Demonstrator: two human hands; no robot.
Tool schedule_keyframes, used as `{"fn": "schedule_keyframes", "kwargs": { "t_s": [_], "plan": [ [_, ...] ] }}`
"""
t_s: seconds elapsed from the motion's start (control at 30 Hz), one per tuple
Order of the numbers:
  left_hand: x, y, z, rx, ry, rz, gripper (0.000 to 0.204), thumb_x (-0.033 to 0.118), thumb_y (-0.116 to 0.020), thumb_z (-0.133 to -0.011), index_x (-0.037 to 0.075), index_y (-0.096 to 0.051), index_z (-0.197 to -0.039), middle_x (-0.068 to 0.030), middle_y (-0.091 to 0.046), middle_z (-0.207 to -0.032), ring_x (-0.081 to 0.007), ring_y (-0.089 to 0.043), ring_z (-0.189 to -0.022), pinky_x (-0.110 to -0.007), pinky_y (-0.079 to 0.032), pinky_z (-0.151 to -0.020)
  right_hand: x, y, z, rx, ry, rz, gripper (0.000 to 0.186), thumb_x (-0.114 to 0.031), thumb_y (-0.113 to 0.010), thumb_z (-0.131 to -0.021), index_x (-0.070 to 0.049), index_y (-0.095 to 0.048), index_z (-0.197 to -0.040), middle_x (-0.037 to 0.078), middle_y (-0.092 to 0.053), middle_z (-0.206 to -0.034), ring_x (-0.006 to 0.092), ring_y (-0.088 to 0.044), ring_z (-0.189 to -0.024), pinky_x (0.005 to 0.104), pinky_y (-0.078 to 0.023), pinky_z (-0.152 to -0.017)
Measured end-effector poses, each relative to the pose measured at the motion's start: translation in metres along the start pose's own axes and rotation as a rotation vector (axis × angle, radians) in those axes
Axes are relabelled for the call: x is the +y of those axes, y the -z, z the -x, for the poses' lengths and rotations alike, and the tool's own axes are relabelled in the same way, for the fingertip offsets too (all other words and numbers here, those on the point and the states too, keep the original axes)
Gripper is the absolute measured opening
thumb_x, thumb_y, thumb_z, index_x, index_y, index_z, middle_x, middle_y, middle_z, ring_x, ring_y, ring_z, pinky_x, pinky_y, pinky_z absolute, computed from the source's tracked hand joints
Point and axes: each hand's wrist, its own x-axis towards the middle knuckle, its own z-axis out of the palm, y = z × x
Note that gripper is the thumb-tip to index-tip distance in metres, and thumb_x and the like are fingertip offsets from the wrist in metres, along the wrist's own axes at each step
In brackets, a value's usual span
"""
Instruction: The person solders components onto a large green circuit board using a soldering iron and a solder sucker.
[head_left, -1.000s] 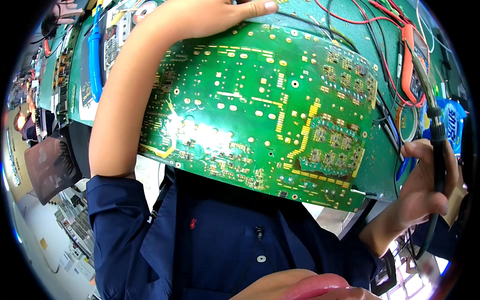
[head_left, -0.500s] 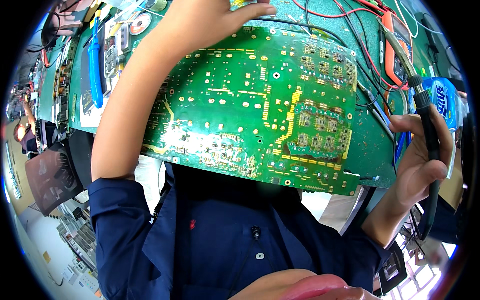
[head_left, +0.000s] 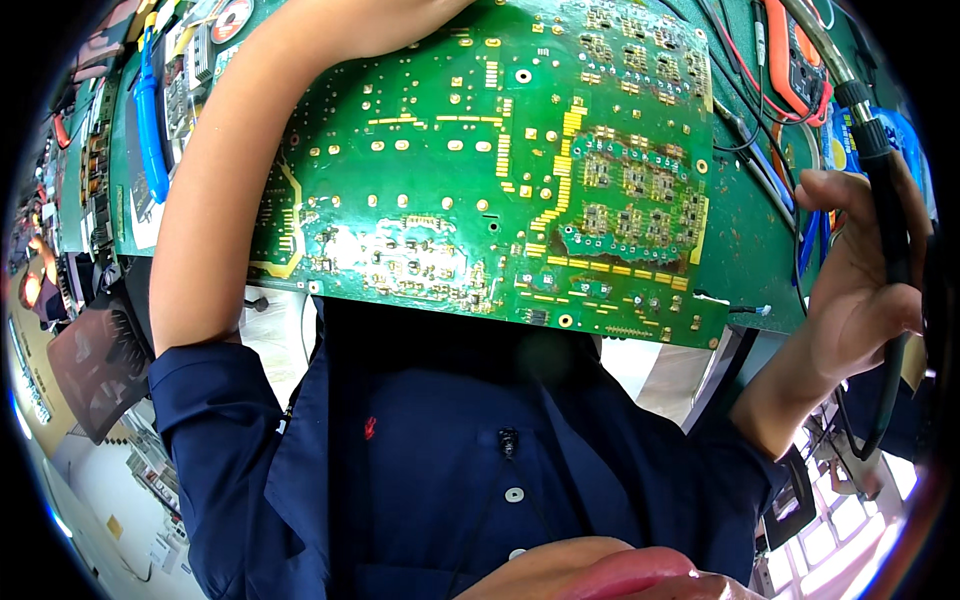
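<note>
Right hand (head_left: 850, 275) clamped on tool (head_left: 884, 190); left hand (head_left: 395, 20) over board (head_left: 420, 165), grip unclear. Board seems to overhang surface (head_left: 748, 265); might tip if pressed there.

Circuit board (head_left: 410, 165): we see smooth, glossy green lacquer, glaring white near the lower edge.
Gold contacts (head_left: 563, 180): shiny metal.
Handheld tool (head_left: 856, 98): matt black grip (head_left: 877, 150), with a dull metal tube (head_left: 822, 42) above it.
Blue tool (head_left: 148, 125): smooth plastic with a soft sheen.
Meter (head_left: 780, 40): smooth orange plastic casing.
Shirt (head_left: 430, 430): matt, dark-blue woven cloth.
Bench top (head_left: 755, 250): matt green, finely speckled.
Packet (head_left: 900, 140): glossy blue film, we believe, though the rim blur makes it hard to judge.
</note>
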Motion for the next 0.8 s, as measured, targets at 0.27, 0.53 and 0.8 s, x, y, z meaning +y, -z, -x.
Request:
{"fn": "schedule_keyframes", "kwargs": {
  "t_s": [0.27,0.53,0.8],
  "plan": [
    [-0.005,0.001,0.004,0.354,0.080,0.136,0.021,0.013,-0.063,-0.091,-0.003,-0.059,-0.077,0.0008,-0.051,-0.060,-0.0036,-0.042,-0.056,-0.024,-0.035,-0.050,0.000,0.000,-0.001,0.060,0.005,-0.023,0.089,-0.070,-0.019,-0.090,0.005,-0.045,-0.130,0.023,-0.067,-0.096,0.0259,-0.067,-0.079,0.0352,-0.050,-0.078],
    [0.007,0.008,0.016,0.549,0.013,0.190,0.004,0.000,-0.058,-0.086,-0.001,-0.060,-0.089,0.0018,-0.055,-0.077,-0.0023,-0.044,-0.060,-0.019,-0.036,-0.053,-0.009,0.002,-0.005,0.109,0.002,-0.013,0.095,-0.072,-0.010,-0.089,0.004,-0.061,-0.113,0.020,-0.067,-0.082,0.0232,-0.063,-0.067,0.0349,-0.048,-0.066],
    [0.034,-0.003,0.015,0.226,-0.228,-0.045,0.005,0.000,-0.061,-0.075,0.003,-0.061,-0.079,-0.0017,-0.054,-0.064,-0.0078,-0.046,-0.051,-0.023,-0.033,-0.046,-0.045,-0.040,0.000,0.317,-0.098,0.377,0.066,-0.053,-0.046,-0.094,0.010,-0.060,-0.108,0.023,-0.062,-0.075,0.0244,-0.060,-0.056,0.0302,-0.049,-0.056]
  ]
}}
